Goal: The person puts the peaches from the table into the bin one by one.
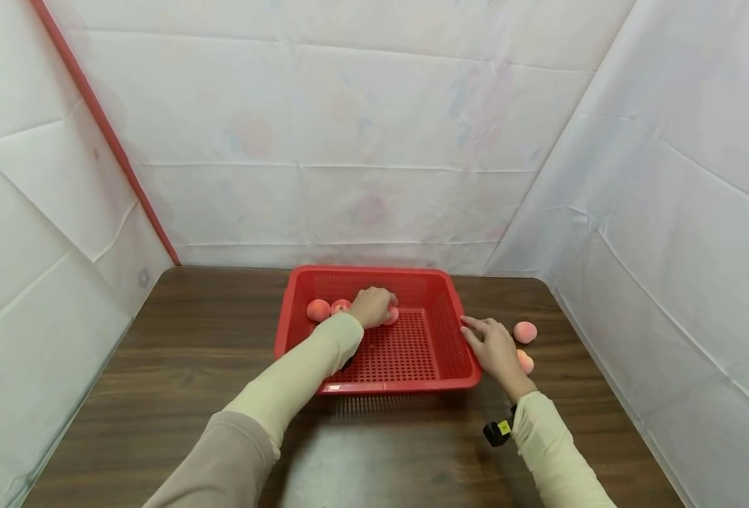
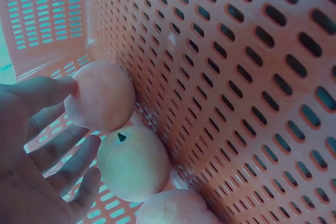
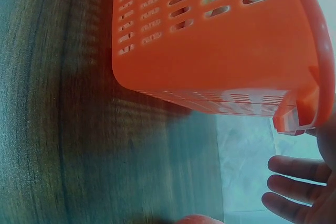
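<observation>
Sleeves nearest us; red perforated basket mid-table.
We note our left hand inside, fingers loose and spread, touching a peach among three by the wall; our right hand flat against the rim, two peaches beside.

A: From where does the head view look?

B: From above and behind the arms, facing forward and down at the table, with the red basket at mid-distance near 12 o'clock.

A: And the left wrist view?

B: It sits inside that basket, very close, facing its perforated wall and three peaches in the corner.

A: The right wrist view?

B: Low at table level, close, facing the basket's outer wall at 1 o'clock.

A: What do they share?

B: All three show the basket.
</observation>
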A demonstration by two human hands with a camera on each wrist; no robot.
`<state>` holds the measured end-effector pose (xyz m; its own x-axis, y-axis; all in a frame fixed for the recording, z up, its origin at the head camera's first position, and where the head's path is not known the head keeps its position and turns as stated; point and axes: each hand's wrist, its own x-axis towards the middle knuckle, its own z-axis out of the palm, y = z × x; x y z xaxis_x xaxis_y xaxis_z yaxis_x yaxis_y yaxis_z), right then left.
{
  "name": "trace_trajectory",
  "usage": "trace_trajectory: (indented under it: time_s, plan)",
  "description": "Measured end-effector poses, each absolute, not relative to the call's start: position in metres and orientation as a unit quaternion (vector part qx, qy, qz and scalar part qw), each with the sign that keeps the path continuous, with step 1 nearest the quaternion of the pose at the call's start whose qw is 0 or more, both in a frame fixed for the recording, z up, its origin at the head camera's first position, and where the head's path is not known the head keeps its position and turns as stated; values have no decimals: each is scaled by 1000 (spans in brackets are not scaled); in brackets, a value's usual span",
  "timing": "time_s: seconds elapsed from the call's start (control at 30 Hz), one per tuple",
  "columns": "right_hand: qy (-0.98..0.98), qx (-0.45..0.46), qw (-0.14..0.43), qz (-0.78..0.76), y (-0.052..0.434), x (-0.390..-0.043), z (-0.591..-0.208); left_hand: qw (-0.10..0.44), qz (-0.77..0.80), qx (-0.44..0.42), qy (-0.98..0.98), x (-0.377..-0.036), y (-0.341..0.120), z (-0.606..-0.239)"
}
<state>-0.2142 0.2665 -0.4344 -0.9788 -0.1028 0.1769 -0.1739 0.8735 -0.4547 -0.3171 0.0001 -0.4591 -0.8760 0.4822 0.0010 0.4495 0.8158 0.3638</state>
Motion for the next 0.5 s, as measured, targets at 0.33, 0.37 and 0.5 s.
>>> trace_trajectory:
  time_s: [0.33,0.37,0.5]
  plan:
    - [-964,69,80,245,266,-213,-435,52,175,252,950,-309,0,-448]
    - [-963,69,81,246,266,-213,-435,53,173,254,950,-309,0,-446]
    - [-963,69,80,249,265,-214,-435,54,174,252,950,-310,-1,-445]
